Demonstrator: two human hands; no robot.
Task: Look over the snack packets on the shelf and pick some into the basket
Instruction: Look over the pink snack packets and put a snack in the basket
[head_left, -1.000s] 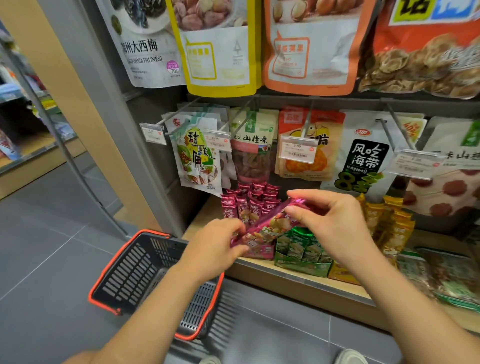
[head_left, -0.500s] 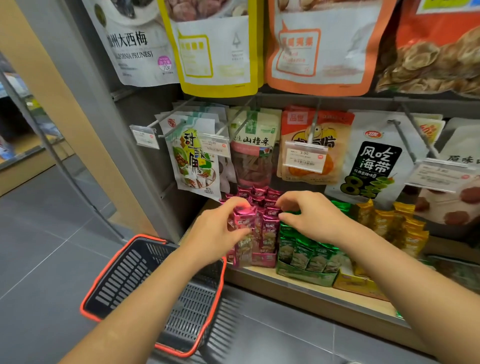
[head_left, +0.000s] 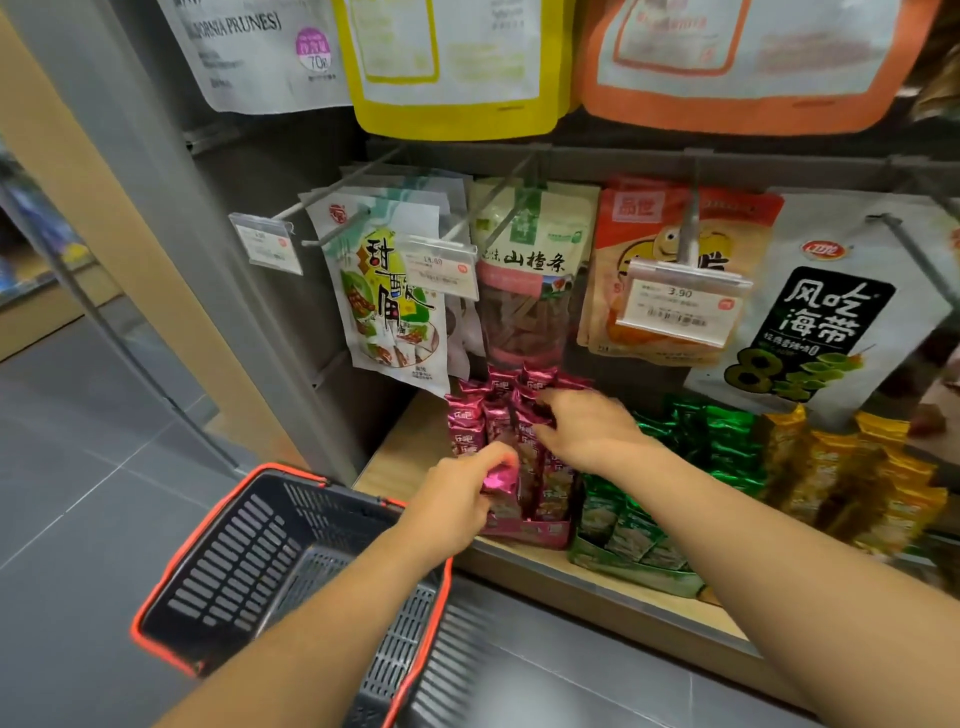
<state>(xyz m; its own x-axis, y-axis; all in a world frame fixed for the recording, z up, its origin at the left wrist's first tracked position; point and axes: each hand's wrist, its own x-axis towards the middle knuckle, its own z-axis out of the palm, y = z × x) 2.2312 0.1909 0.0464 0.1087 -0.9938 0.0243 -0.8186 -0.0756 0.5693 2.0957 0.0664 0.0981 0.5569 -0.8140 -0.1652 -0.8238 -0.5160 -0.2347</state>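
- Head view: your left hand (head_left: 457, 501) has its grip closed round a pink packet (head_left: 500, 475) at the front of the pink display box (head_left: 524, 532).
- Right hand (head_left: 587, 434) on packets (head_left: 467, 421) deeper in that box; blurred, can't tell its grip.
- Basket (head_left: 234, 566) sits below-left of the box.
- Risk: a sideways pull could drag neighbouring packets out of the box.
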